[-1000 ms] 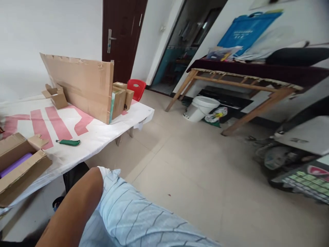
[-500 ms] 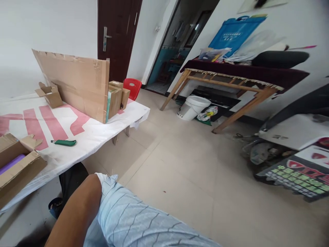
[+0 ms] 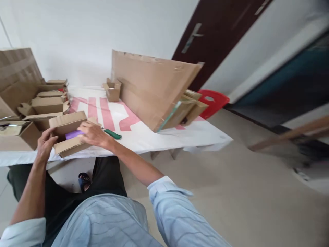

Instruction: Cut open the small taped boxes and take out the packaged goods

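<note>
A small open cardboard box (image 3: 69, 146) lies at the table's near edge, its long flaps raised. Something purple (image 3: 71, 134) shows inside; its kind is unclear. At the box's left end, my left hand (image 3: 45, 144) is closed, thumb and fingers gripping the cardboard. My right hand (image 3: 93, 133) curls over the right end, its fingers bent at the flap beside the purple thing; the fingertips are partly hidden. Just right of that hand lies a green utility knife (image 3: 113, 134) on the white cloth.
Several open cardboard boxes (image 3: 48, 104) crowd the left side. A large cardboard sheet (image 3: 154, 85) stands upright on the table (image 3: 205, 139), more boxes behind it. A small open box (image 3: 113, 92) sits near the wall. Beyond the table's right end is a red chair (image 3: 216, 103).
My view has swung left and down, from the room onto the table. Both hands have come into view at the box with the purple thing. The knife lies where it was.
</note>
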The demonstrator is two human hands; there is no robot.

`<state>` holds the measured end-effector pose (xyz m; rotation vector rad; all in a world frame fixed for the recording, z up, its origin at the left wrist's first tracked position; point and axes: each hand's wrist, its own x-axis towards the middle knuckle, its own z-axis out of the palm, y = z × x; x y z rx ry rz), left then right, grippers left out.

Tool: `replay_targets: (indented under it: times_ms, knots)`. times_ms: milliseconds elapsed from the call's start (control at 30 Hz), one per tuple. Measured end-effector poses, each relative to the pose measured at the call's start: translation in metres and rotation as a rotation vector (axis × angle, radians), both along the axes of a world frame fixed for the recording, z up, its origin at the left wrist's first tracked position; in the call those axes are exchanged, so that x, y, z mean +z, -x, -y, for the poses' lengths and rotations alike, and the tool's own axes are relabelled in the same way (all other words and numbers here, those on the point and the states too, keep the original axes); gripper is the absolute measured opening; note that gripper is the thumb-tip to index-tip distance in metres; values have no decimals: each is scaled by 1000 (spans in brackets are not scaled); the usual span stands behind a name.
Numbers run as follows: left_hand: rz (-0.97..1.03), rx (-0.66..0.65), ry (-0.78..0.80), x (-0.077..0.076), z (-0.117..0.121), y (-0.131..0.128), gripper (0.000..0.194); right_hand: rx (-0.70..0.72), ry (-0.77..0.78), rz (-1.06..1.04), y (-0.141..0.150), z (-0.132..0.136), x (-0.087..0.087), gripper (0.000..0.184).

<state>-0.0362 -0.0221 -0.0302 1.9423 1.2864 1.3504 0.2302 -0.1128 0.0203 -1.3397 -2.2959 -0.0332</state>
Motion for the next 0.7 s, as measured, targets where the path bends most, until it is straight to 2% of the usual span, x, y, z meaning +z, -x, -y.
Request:
replay_targets:
  times_ms: [33, 100, 200, 300, 433, 500, 600, 700]
  knots:
    - [45, -10, 29, -7, -3, 3, 60, -52, 62, 18, -9, -3, -8, 15]
    - [77, -39, 45, -17, -5, 9, 63, -31, 111, 6, -26, -7, -25, 18]
    - [40, -93, 37, -24, -1, 14, 71, -6, 81, -11, -38, -4, -50, 27]
    - [-13, -120, 18, -27, 5, 18, 83, -10, 69, -5, -38, 2, -61, 30]
    - [-74, -132, -11, -29, 13, 22, 94, 8, 120, -4, -36, 3, -53, 20]
    - [-90, -137, -29, -30, 19, 23, 97, -1, 161, 9, -35, 1, -43, 26]
    - [-110, -138, -50, -31, 27, 22, 100, -111, 221, 30, -28, -7, -28, 35]
    - [-122, -137, -67, -33, 33, 22, 99, -226, 328, 22, -17, -20, -19, 30]
